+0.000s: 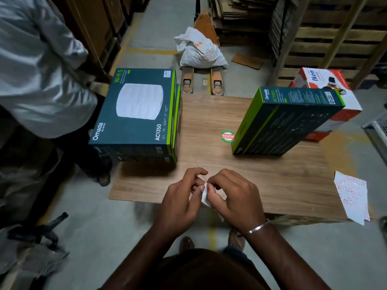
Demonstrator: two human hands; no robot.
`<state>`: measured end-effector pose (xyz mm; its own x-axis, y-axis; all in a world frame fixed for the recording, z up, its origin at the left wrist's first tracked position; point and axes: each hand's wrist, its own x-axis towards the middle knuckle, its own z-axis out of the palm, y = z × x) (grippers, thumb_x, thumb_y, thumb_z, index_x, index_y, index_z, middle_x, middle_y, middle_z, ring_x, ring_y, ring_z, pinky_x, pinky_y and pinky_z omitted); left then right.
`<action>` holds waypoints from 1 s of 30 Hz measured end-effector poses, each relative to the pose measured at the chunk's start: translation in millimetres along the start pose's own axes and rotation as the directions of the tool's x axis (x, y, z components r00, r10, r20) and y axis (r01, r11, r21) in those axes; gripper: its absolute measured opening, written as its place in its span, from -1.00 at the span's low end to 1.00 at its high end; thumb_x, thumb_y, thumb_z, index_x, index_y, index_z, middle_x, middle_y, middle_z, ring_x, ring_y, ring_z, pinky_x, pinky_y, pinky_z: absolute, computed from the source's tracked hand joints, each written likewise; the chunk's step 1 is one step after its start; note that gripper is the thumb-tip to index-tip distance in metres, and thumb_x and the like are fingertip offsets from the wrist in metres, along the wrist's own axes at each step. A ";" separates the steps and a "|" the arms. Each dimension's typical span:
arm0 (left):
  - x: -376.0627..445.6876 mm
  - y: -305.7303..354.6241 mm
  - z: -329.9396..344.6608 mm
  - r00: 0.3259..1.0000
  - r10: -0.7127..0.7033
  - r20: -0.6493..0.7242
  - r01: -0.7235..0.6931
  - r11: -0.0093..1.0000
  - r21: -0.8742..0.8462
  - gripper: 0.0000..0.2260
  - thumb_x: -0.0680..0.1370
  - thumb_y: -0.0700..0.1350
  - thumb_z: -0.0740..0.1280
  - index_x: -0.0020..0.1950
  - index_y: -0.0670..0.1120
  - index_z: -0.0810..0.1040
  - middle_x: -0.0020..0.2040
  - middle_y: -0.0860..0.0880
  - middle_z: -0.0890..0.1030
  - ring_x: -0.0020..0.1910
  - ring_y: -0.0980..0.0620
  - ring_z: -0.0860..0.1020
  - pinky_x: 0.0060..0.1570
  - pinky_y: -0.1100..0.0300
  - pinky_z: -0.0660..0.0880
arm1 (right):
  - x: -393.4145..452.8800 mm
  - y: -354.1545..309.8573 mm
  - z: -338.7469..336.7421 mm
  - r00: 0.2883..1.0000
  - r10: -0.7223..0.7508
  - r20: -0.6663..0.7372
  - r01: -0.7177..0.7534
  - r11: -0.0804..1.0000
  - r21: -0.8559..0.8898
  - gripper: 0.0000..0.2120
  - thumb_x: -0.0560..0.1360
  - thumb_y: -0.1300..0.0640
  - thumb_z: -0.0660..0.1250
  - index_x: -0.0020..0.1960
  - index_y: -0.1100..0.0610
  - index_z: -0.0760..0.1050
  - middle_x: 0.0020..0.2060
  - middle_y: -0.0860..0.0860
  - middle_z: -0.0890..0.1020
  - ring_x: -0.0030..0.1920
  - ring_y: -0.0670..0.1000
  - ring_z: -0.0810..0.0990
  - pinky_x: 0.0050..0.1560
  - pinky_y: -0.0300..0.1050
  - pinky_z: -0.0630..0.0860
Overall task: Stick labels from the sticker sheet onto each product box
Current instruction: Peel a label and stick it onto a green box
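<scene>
While the stacked Omada boxes (136, 114) sit far left and another Omada box (287, 122) far right on the wooden board (272, 185), your left hand (182, 197) and right hand (232, 193) meet near you, both pinching a small sticker sheet (204, 194).

Both forearms reaching forward and converging, left hand (184, 197) and right hand (232, 195) touching at the fingertips, fingers curled, pinching a small white paper piece (204, 194) between them, right wrist braceleted

Three teal boxes (136, 109), two sticker sheets (352, 195).
</scene>
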<state>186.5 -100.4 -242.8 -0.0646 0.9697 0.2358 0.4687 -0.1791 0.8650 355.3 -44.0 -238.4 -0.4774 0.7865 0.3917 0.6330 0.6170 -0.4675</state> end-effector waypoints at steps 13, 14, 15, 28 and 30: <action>-4.5 -23.7 14.1 0.983 -0.171 0.074 0.182 0.964 -0.193 -0.65 0.60 -0.25 0.35 0.35 -0.01 0.63 -0.11 0.03 0.64 -0.14 0.10 0.60 0.00 0.14 0.58 | -7.1 12.5 15.4 0.975 0.214 0.066 -0.224 0.918 0.327 -0.91 0.50 0.09 0.35 -0.18 0.02 0.57 -0.25 -0.15 0.60 -0.23 -0.06 0.60 -0.26 0.04 0.54; -4.5 -24.6 14.5 0.980 -0.181 0.088 0.195 0.962 -0.193 -0.66 0.59 -0.25 0.35 0.34 -0.01 0.64 -0.11 0.03 0.65 -0.14 0.11 0.60 -0.01 0.17 0.57 | -7.4 13.1 16.0 0.973 0.221 0.072 -0.233 0.909 0.345 -0.91 0.50 0.09 0.35 -0.19 0.03 0.57 -0.25 -0.15 0.60 -0.23 -0.05 0.61 -0.26 0.04 0.54; -4.6 -25.1 14.9 0.975 -0.196 0.104 0.214 0.957 -0.197 -0.66 0.59 -0.23 0.35 0.33 0.00 0.65 -0.12 0.03 0.65 -0.14 0.12 0.60 -0.02 0.20 0.56 | -7.6 14.0 16.4 0.970 0.230 0.078 -0.243 0.902 0.357 -0.90 0.50 0.09 0.35 -0.19 0.03 0.56 -0.25 -0.14 0.61 -0.23 -0.05 0.61 -0.26 0.04 0.54; -4.4 -54.6 23.7 0.936 -0.335 0.111 0.352 0.905 -0.238 -0.67 0.55 -0.17 0.41 0.30 0.01 0.69 -0.08 0.17 0.71 -0.05 0.21 0.65 0.01 0.37 0.51 | -5.7 22.7 24.4 0.892 0.437 0.114 -0.429 0.739 0.520 -0.89 0.50 0.18 0.37 -0.17 0.05 0.63 -0.28 -0.07 0.68 -0.25 -0.03 0.66 -0.19 -0.14 0.57; -1.5 -69.1 29.5 0.929 -0.344 0.135 0.367 0.906 -0.212 -0.64 0.57 -0.25 0.42 0.35 0.00 0.66 0.01 0.11 0.72 0.02 0.25 0.65 0.02 0.37 0.53 | -5.8 29.9 28.1 0.847 0.516 0.132 -0.492 0.664 0.562 -0.90 0.48 0.14 0.36 -0.17 0.01 0.64 -0.28 -0.03 0.69 -0.24 0.04 0.67 -0.18 -0.04 0.60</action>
<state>180.1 -84.5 -316.0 -0.1024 0.9850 -0.1388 0.2141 0.1581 0.9639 359.8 -29.4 -277.0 -0.1582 0.9873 -0.0142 0.3130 0.0366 -0.9490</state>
